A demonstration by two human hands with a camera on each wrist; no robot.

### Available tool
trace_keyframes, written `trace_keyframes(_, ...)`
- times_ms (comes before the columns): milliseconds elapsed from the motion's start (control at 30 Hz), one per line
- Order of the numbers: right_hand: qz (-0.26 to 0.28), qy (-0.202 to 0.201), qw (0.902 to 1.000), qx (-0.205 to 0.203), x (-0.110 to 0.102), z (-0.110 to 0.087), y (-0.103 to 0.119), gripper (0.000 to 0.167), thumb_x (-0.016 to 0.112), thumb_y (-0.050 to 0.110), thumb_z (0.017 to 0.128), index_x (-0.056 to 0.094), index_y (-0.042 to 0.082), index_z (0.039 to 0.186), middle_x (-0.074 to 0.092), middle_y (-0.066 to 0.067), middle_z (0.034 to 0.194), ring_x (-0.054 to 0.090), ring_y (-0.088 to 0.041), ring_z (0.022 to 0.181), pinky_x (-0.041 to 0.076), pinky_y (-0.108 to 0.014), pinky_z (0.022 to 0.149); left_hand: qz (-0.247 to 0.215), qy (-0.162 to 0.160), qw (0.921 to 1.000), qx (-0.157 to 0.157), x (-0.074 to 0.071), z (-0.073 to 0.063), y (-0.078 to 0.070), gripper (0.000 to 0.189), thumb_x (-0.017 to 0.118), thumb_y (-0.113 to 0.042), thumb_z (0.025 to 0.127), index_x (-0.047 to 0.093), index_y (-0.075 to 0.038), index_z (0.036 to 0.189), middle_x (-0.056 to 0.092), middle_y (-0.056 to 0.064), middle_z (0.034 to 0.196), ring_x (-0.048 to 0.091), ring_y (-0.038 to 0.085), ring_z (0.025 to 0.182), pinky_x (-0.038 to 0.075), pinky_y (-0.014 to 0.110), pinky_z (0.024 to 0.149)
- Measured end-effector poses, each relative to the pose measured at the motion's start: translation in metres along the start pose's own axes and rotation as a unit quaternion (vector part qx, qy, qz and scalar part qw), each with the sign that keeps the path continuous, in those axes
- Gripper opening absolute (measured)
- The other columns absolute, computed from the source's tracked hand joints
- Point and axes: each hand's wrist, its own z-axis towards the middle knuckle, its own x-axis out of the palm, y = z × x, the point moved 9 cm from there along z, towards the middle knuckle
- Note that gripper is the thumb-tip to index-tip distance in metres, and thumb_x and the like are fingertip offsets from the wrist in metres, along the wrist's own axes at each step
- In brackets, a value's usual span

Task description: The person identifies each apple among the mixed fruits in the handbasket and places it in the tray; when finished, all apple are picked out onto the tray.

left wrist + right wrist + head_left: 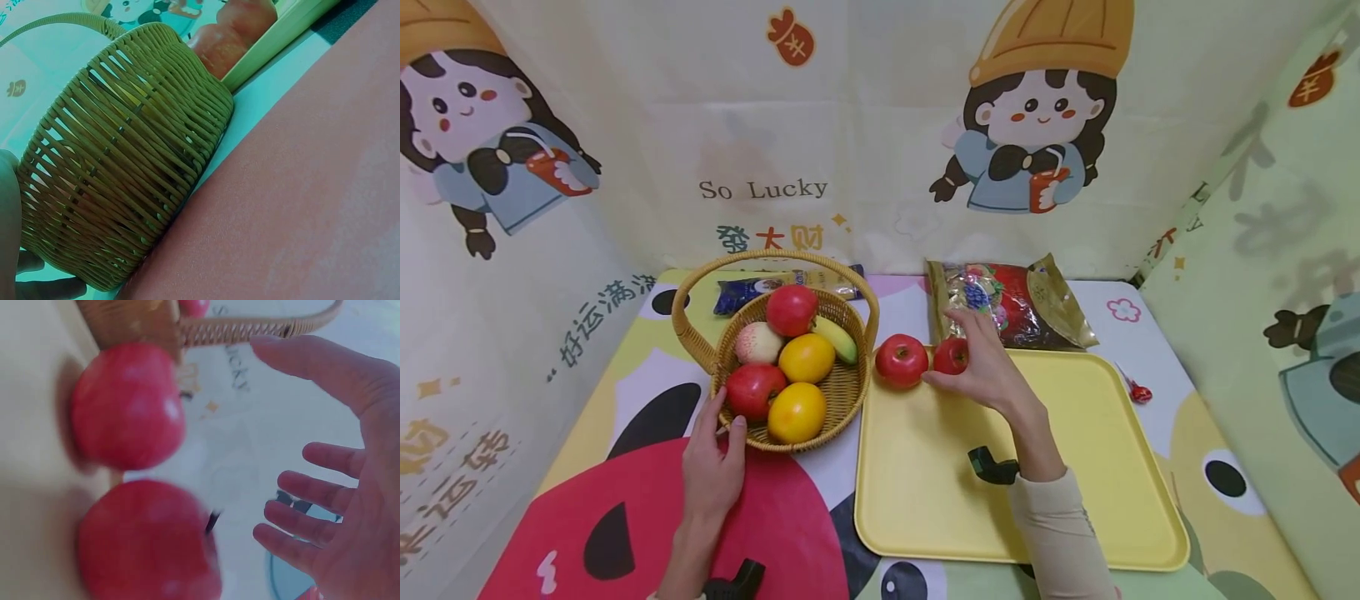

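My left hand rests against the near left side of a wicker basket, thumb and fingers apart on its wall. In the left wrist view, fingertips show by the basket's lower edge. Inside lie two red fruits, two orange-yellow fruits, a pale pink fruit and a yellow-green banana. Two red apples sit at the back left of a yellow tray. My right hand is spread over the right apple, its fingers clear of it in the right wrist view.
Behind the tray lies a red and gold bag. A blue and gold packet is behind the basket, partly hidden by its tall handle. A red-wrapped lollipop lies right of the tray. Printed cloth walls enclose the table.
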Motion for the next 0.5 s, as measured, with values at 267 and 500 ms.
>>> trace_keyframes(267,0.031,-0.025,0.9967,-0.071,-0.004,0.002,0.046,0.090,0.085,0.044,0.075,0.042,0.015,0.148,0.048,-0.008,0.144,0.051,-0.028,0.124,0.049,-0.056,0.101,-0.008,-0.006,0.9999,0.008,0.000,0.000,0.000,0.052,0.057,-0.014,0.099,0.047,-0.009,0.150,0.048,0.016,0.152,0.053,0.032,0.132,0.034,-0.005,0.090)
trace_keyframes(500,0.066,-0.021,0.9913,-0.112,0.003,0.006,0.085,0.079,0.085,0.038,0.077,0.047,0.015,0.143,0.054,-0.005,0.136,0.057,-0.026,0.119,0.053,-0.048,0.100,-0.004,-0.004,1.0000,0.006,0.000,0.000,0.001,0.053,0.057,-0.016,0.099,0.046,-0.010,0.150,0.048,0.016,0.152,0.055,0.032,0.131,0.034,-0.005,0.090)
